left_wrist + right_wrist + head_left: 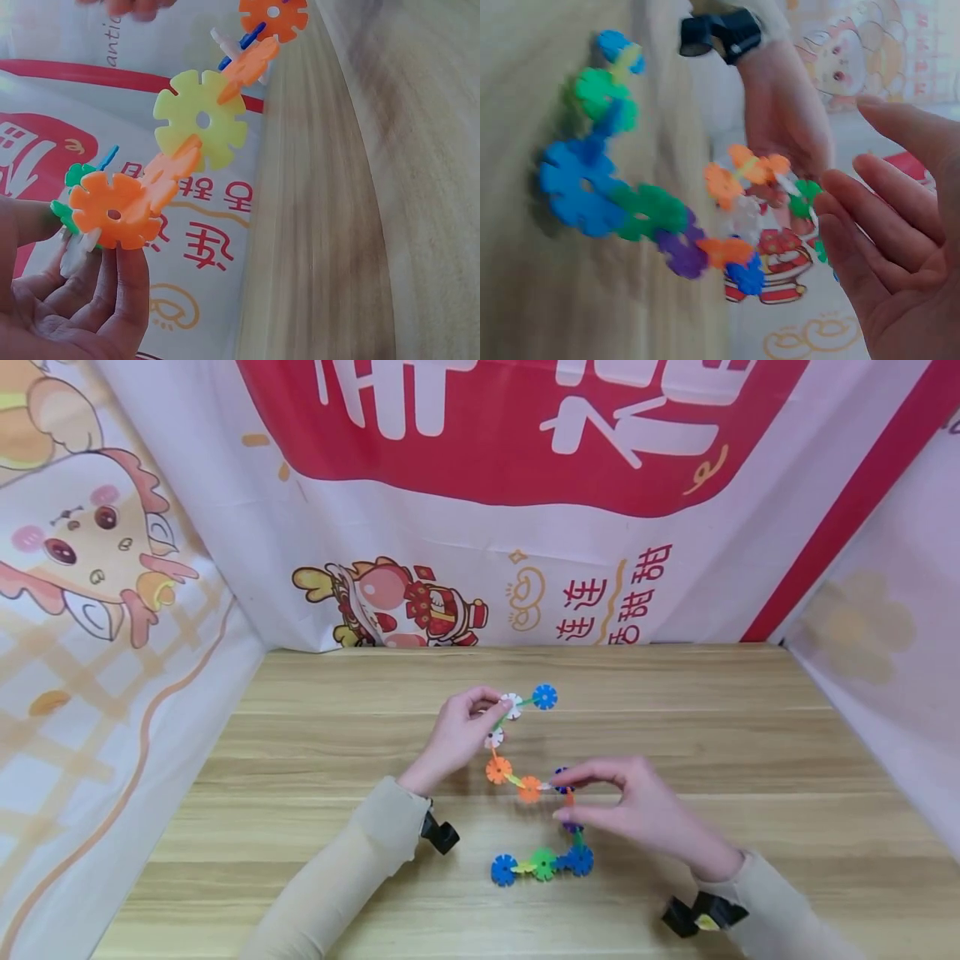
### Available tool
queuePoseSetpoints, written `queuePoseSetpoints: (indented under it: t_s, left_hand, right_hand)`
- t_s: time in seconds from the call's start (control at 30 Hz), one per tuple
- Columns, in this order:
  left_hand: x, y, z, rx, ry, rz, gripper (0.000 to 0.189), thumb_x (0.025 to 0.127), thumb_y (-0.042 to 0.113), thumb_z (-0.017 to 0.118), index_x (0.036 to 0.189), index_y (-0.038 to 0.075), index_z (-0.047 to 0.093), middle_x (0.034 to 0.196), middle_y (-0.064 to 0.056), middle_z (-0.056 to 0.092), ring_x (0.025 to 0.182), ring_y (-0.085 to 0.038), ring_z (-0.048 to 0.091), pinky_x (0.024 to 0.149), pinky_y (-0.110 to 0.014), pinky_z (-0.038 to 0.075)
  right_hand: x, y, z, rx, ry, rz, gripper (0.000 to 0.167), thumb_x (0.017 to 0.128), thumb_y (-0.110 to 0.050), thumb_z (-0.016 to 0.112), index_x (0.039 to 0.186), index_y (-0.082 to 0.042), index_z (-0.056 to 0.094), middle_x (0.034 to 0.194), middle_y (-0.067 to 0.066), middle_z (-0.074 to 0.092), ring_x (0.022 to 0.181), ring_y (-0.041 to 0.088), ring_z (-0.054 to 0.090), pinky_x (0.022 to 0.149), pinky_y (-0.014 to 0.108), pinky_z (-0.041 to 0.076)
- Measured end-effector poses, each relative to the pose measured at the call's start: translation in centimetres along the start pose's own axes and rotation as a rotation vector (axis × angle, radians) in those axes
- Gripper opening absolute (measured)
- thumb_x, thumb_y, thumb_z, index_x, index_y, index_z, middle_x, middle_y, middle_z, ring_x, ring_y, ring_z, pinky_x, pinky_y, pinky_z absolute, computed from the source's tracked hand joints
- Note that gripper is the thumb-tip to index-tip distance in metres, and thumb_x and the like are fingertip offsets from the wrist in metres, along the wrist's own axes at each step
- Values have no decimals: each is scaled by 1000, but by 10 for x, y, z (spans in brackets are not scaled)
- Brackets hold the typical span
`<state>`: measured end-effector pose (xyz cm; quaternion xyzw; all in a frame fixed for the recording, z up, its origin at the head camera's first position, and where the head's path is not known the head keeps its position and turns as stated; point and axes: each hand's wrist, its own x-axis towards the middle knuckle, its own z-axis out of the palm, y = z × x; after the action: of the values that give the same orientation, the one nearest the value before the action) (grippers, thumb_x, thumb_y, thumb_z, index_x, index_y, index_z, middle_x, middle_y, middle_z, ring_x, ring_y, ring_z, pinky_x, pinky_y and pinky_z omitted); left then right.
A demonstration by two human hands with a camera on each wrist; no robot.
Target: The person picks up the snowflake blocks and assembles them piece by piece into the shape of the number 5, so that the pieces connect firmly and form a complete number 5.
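Note:
A zigzag chain of slotted plastic snowflake discs point(529, 789) runs across the middle of the table, in orange, white, blue, green, yellow and purple. My left hand point(459, 732) holds its far part, fingers and thumb around the white and green discs. In the left wrist view, an orange disc point(115, 213) shows beside these fingers, with a yellow disc point(201, 120) farther along. My right hand point(648, 806) hovers by the chain's right bend, thumb and fingers spread. The right wrist view shows nothing in its grasp. Nearest me, the chain ends in a blue disc point(505, 870).
The wooden table point(300, 735) meets a printed cloth backdrop point(525, 527) at its far edge, and cloth walls stand on the left and right. Black wrist mounts point(441, 833) are strapped at both sleeves.

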<state>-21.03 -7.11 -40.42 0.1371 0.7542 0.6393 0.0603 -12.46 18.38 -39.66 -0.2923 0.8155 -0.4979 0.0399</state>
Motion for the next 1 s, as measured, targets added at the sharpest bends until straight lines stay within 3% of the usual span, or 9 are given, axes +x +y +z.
queuePoseSetpoints:
  t_s: [0.13,0.4,0.53,0.77,0.87,1.0]
  left_hand:
    - [2,-2,0,29,5,2,21,103,20,64,114,2,66,103,-10,70,89,-39,69,74,-32,59]
    - [8,-16,0,92,5,-10,20,103,21,63,114,6,67,100,-5,71,82,-22,68,74,-33,56]
    - [10,-21,0,95,7,-17,19,103,21,63,114,6,67,100,-5,71,85,-24,69,75,-32,56]
    - [10,-24,0,38,-26,-61,21,106,18,58,120,4,63,103,-10,71,86,-41,71,72,-33,59]
    - [9,-24,-1,53,-30,-62,25,107,17,56,128,5,60,106,-11,72,86,-40,71,70,-36,58]
    - [7,-27,-2,74,-38,-60,28,107,15,55,133,7,58,105,-13,73,82,-37,71,58,-34,52]
  right_hand:
    - [-8,3,16,-41,-116,-66,31,85,-25,85,114,-20,76,109,-9,74,98,17,71,91,41,56]
    - [-16,11,38,-183,-231,-46,29,80,-22,89,106,-17,79,97,-10,69,87,13,64,75,28,57]
    - [-17,15,43,-249,-237,-69,24,80,-17,88,103,-18,80,91,-13,65,84,9,60,72,24,55]
    - [-15,19,47,-326,-208,-146,16,81,-16,87,95,-22,80,87,-20,65,81,5,55,71,21,50]
    - [-13,20,47,-351,-219,-174,15,82,-17,87,94,-22,80,88,-22,66,81,3,54,73,22,49]
    - [-13,20,44,-377,-254,-166,16,82,-17,86,95,-23,79,90,-23,67,85,2,55,78,26,50]
